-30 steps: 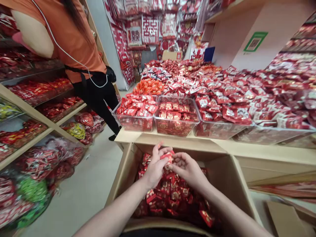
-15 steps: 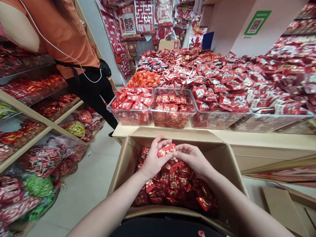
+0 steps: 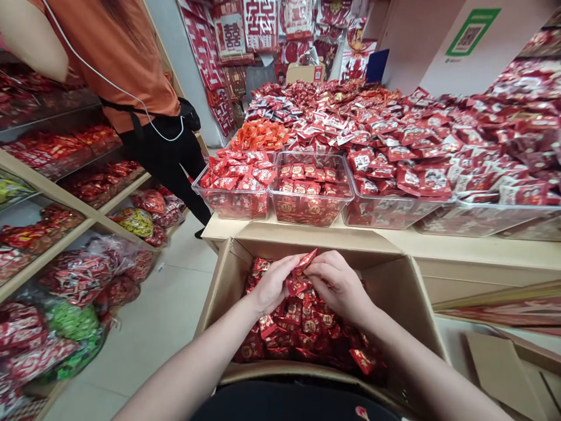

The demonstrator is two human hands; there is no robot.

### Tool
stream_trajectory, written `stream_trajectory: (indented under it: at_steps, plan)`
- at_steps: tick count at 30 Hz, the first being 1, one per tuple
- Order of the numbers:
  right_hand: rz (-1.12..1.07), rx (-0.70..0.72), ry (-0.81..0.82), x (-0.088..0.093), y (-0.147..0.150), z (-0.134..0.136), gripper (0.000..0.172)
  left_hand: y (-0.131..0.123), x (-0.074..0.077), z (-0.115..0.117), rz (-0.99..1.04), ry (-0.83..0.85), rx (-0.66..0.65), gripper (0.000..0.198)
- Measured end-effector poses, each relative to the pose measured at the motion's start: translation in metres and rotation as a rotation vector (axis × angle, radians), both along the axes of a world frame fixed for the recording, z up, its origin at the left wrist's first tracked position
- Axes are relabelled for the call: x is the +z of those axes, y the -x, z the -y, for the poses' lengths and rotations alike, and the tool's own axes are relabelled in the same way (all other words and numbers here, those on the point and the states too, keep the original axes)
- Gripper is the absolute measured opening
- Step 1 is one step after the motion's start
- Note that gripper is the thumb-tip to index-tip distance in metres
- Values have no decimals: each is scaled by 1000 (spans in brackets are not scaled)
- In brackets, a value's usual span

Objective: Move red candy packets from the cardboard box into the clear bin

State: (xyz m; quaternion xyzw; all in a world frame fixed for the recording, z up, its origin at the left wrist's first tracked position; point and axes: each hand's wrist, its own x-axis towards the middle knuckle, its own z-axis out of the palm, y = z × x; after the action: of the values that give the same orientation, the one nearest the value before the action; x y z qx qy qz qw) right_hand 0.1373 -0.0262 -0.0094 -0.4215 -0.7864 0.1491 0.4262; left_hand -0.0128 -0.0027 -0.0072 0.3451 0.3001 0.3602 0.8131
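Note:
A small red packet (image 3: 305,261) is held tilted between my two hands, above an open cardboard box (image 3: 212,292). My left hand (image 3: 274,283) is closed on its left side, with the fingers together. From the right, the bent fingers of my right hand (image 3: 335,280) pinch near the packet's edge. Many red and gold wrapped packets (image 3: 302,327) fill the lower part of the box beneath both hands. Beyond the box, a clear bin (image 3: 309,204) holds similar packets in neat rows.
More clear bins (image 3: 236,202) of red packets line the counter edge (image 3: 280,230). A person in an orange shirt (image 3: 131,64) stands at the left, beside shelves (image 3: 79,234) with bagged goods. Cardboard pieces (image 3: 504,368) lie at the lower right.
The packet has turned from lying flat to a steep tilt. My right hand has curled its fingers and moved in closer, and my left fingers have folded down. The view has shifted slightly.

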Motion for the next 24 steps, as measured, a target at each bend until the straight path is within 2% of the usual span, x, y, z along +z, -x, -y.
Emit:
stream_trajectory:
  at_steps: [4, 6, 8, 11, 12, 14, 17, 19, 21, 24]
  plan:
    - [5, -14, 71, 0, 0, 2, 12, 0, -3, -1, 5, 45, -63, 38]
    - [-19, -25, 90, 1, 0, 3, 10, -1, -4, -1, -31, 24, -59, 34]
    - [-93, -122, 110, 1, 0, 3, 9, -2, -4, -1, -72, -43, -58, 30]
    - [-246, -278, 246, -1, -2, 0, 31, -3, -4, -1, -148, -217, -112, 30]
    - [-290, -261, 337, -2, -3, -1, 34, -3, -3, -1, -190, -285, -126, 30]
    - [-352, -157, 521, -4, -5, -3, 31, -1, -3, 0, -282, -387, -138, 31]
    - [-366, -59, 663, -2, -9, -3, 24, 3, -2, 1, -440, -469, -91, 29]
    - [-354, -50, 689, 6, -14, -4, 24, 5, 0, 1, -493, -480, -14, 29]
    - [-385, -85, 644, 23, -22, -11, 23, 8, 2, 0, -475, -437, 60, 31]
    - [-520, -207, 469, 58, -35, -46, 22, 10, 6, -2, -438, -347, 103, 31]
